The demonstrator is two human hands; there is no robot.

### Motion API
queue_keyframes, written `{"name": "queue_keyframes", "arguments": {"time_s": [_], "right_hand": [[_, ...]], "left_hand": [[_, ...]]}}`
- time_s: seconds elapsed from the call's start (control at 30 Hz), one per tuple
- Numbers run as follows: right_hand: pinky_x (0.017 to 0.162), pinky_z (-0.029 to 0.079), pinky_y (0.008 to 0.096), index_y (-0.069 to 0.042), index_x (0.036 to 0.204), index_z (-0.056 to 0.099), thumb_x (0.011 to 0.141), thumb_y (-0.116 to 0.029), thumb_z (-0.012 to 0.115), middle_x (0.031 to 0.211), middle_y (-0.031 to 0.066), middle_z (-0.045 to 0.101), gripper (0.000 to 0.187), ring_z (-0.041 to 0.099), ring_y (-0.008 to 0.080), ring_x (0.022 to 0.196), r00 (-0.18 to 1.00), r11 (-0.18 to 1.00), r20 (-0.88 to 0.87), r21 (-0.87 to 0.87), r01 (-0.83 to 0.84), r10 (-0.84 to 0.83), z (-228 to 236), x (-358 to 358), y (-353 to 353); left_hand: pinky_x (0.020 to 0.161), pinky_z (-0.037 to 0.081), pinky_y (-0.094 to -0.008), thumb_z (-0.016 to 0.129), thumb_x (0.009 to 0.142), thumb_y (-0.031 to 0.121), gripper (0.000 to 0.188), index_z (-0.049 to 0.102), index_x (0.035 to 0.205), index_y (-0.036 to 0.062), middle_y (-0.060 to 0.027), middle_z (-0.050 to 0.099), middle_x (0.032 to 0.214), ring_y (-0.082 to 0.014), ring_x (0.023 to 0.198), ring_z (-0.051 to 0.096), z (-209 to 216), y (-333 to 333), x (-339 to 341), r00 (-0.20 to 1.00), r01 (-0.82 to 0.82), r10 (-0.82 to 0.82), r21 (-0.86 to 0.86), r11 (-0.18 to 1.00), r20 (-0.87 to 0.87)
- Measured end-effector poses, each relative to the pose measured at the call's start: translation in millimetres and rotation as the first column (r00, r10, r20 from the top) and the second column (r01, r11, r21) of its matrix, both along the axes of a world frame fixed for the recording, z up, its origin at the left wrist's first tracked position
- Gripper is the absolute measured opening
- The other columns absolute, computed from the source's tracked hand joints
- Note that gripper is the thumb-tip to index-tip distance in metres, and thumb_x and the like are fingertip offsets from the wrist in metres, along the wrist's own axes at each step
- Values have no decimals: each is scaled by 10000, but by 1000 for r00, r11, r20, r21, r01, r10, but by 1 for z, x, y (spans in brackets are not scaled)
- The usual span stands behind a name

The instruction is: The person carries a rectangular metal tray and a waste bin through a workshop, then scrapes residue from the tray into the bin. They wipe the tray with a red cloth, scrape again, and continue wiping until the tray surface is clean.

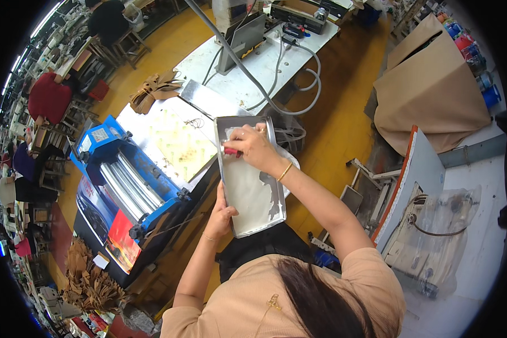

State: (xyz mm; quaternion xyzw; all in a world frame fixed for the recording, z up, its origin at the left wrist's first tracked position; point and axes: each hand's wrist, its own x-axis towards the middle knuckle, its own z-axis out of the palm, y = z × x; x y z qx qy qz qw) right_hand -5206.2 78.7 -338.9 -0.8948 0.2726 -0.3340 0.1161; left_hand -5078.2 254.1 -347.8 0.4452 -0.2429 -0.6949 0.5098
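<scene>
A rectangular metal tray (260,228) is held up in front of my body. Creamy white paste (243,191) covers most of its bottom, with grey metal showing along the right side. My left hand (221,217) grips the tray's left wall near the close end, thumb over the rim. Over the tray's far half is my right hand (256,147), its fingers closed round a small red tool (232,151). Only the red part of that tool shows; its working end is hidden, so I cannot tell its exact kind.
To the left stands a blue machine (104,138) with shiny metal rollers (130,186). Beyond the tray is a white table (253,62) with a grey hose (267,96) looping over it. Brown strips (152,93) lie at its left end. An orange-edged white panel (400,191) rises at right.
</scene>
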Motion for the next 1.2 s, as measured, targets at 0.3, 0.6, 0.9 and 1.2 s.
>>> {"name": "queue_keyframes", "arguments": {"time_s": [0.3, 0.6, 0.9, 1.2], "right_hand": [[794, 461, 314, -87, 1052, 710, 688, 55, 649, 914, 76, 653, 395, 610, 248, 871, 942, 889, 180, 417, 187, -283, 18, -48, 1], [785, 392, 361, -105, 1041, 708, 759, -78, 665, 868, 58, 602, 287, 591, 233, 859, 820, 772, -27, 320, 549, -572, 1, -72, -13], [755, 376, 363, -82, 1032, 708, 745, -40, 647, 870, 69, 608, 296, 595, 237, 811, 840, 809, -29, 252, 531, -543, -8, -51, -16], [797, 393, 347, -71, 1059, 702, 714, 7, 623, 883, 72, 620, 363, 600, 241, 836, 924, 884, 55, 317, 342, -377, -8, -33, -18]], "left_hand": [[1088, 324, -324, 470, 526, -36, 1092, 83, 1534, 125, -89, 292, 1496, -233, 1387, 306, 11, -8, -2, 997, 40, -40, -7, 999, -65], [1096, 312, -338, 481, 537, -39, 1091, 76, 1533, 147, -76, 279, 1494, -235, 1379, 311, 22, -10, -14, 995, -12, 13, 9, 1000, -100], [1100, 216, -255, 492, 559, -45, 1074, 72, 1535, 110, -53, 237, 1511, -177, 1393, 233, 15, -7, -17, 999, 18, -16, -47, 999, 48], [1039, 288, -230, 462, 578, -85, 1068, 49, 1540, 129, -59, 235, 1513, -182, 1365, 275, 23, -6, -9, 994, 64, -65, 13, 998, 89]]}}
